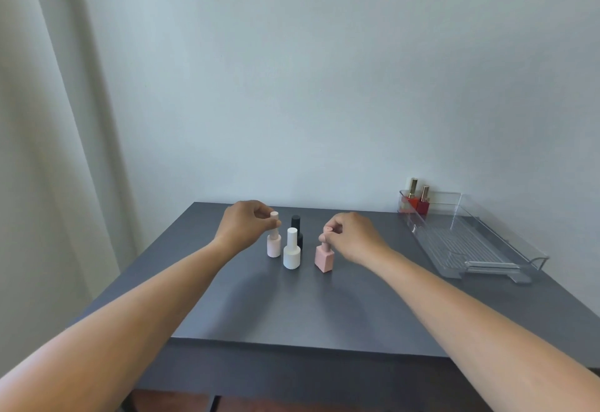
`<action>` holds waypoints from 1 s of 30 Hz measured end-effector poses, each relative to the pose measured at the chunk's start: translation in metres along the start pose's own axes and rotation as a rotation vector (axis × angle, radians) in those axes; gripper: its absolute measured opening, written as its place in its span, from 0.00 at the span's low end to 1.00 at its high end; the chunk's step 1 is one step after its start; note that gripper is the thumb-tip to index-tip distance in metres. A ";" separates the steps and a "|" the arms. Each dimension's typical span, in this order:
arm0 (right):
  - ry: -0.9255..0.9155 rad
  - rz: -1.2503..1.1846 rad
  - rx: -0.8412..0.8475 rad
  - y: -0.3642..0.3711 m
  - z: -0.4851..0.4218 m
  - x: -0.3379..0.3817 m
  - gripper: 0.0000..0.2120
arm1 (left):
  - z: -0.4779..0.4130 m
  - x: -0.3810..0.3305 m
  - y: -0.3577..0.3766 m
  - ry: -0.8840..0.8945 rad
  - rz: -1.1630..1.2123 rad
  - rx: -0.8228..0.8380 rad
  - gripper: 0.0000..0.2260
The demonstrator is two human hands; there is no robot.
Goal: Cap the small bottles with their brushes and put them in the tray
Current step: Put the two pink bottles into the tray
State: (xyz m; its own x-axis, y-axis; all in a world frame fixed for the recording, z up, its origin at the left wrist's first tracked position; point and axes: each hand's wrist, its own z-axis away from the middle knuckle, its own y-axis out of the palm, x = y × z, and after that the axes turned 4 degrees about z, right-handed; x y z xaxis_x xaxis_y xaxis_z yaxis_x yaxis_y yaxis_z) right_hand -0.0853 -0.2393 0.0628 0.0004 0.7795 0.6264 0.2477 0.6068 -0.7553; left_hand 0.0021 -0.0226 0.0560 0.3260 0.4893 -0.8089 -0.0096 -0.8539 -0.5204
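Several small bottles stand in the middle of the grey table (246, 307). My left hand (246, 226) pinches the tall cap of a pale pink round bottle (273, 246). My right hand (350, 236) grips the cap of a pink square bottle (324, 258). Between them stand a white bottle (291, 251) with its cap on and, behind it, a black bottle (296, 226), partly hidden. The clear plastic tray (487, 259) lies at the right, with two red bottles with gold caps (418, 202) in its far corner.
A pale wall rises right behind the table's far edge. A light curtain (48, 151) hangs at the left. The table's front edge runs below my forearms.
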 end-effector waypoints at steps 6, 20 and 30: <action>0.010 -0.074 -0.019 -0.021 0.001 -0.005 0.07 | -0.002 -0.022 -0.010 0.087 0.048 -0.087 0.03; 0.084 -0.263 -0.244 -0.151 -0.015 -0.053 0.04 | -0.037 -0.163 0.031 0.306 0.252 0.025 0.03; 0.220 -0.078 -0.333 -0.229 -0.033 -0.124 0.06 | -0.067 -0.228 0.157 0.279 0.301 0.310 0.02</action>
State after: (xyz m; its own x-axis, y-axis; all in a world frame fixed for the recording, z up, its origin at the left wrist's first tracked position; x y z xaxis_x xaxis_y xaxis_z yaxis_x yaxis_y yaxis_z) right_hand -0.1104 -0.4801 0.1647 0.1676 0.6598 0.7326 0.5552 0.5509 -0.6231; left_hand -0.0101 -0.2798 0.1769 0.5052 0.1273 -0.8535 -0.4081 -0.8362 -0.3663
